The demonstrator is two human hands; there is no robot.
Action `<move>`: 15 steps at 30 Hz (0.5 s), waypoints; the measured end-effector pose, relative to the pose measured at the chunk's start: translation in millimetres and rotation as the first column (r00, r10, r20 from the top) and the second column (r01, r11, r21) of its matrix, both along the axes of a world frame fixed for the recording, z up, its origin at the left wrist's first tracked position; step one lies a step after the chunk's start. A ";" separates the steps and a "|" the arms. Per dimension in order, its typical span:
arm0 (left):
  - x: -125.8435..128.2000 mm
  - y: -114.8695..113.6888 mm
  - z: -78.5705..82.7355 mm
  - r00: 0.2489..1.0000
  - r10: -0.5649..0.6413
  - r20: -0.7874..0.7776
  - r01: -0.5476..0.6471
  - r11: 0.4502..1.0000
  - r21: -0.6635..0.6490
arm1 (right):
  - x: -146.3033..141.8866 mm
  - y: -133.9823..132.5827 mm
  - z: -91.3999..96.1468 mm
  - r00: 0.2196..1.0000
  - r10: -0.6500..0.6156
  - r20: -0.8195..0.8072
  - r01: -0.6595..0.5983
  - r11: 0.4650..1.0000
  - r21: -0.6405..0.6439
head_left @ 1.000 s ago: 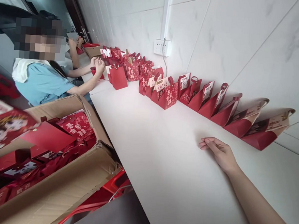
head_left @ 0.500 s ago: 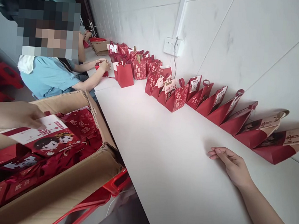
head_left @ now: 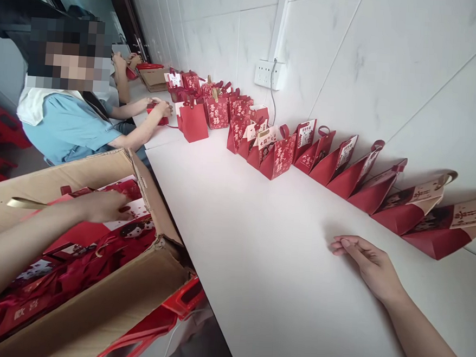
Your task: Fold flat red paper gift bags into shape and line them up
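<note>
My left hand reaches into an open cardboard box at the left, its fingers closed on a red and white gift box printed with a cartoon couple. Its fingertips are partly hidden against the card. Around it lie several more red gift boxes with ribbons and gold lettering. A gold ribbon loop sticks up behind my wrist. My right hand rests on the white table, thumb and fingers pressed together, with nothing visible in them.
Along the wall stands a row of red gift boxes with ribbon handles, and more cluster farther back. A person in a blue shirt sits at the far left, handling a red box. Beneath the cardboard box is a red plastic stool.
My left hand has moved right and deeper into the cardboard box, carrying the gift box to its right end. My right hand has stayed in place.
</note>
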State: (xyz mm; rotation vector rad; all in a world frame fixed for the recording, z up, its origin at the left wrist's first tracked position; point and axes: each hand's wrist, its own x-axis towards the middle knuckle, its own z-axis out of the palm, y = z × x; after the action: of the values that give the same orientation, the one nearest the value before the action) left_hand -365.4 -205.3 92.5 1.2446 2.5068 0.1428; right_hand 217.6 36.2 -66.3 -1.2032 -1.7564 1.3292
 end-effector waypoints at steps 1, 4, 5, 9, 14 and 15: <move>-0.7 -4.7 -5.9 0.998 -0.050 -0.034 0.046 0.994 -0.101 | -0.1 0.2 -0.3 1.000 0.002 -0.002 -0.002 1.000 0.000; -9.0 -15.8 -15.1 0.983 -0.158 -0.091 0.130 0.959 -0.253 | -0.5 0.8 -0.9 1.000 0.006 0.001 -0.006 1.000 0.002; -13.0 -17.7 -15.9 0.980 -0.169 -0.104 0.140 0.961 -0.236 | -0.7 1.0 -1.0 1.000 0.008 0.003 -0.008 1.000 0.005; -26.9 -17.9 -16.0 0.967 -0.199 -0.160 0.163 0.964 -0.211 | -1.7 1.0 0.1 1.000 0.019 0.002 -0.019 1.000 0.021; -24.9 -12.7 -24.3 0.973 -0.174 -0.149 0.147 0.973 -0.177 | -2.3 1.0 1.6 1.000 0.022 0.003 -0.022 1.000 0.010; -22.4 -11.8 -25.9 0.977 -0.165 -0.137 0.143 0.977 -0.157 | -2.2 1.1 1.5 1.000 0.022 0.001 -0.022 1.000 0.007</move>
State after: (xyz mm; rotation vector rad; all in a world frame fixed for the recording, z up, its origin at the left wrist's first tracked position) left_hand -387.9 -217.1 66.6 1.4283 2.4782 -0.1753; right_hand 215.4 37.3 -64.8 -1.1840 -1.7787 1.3346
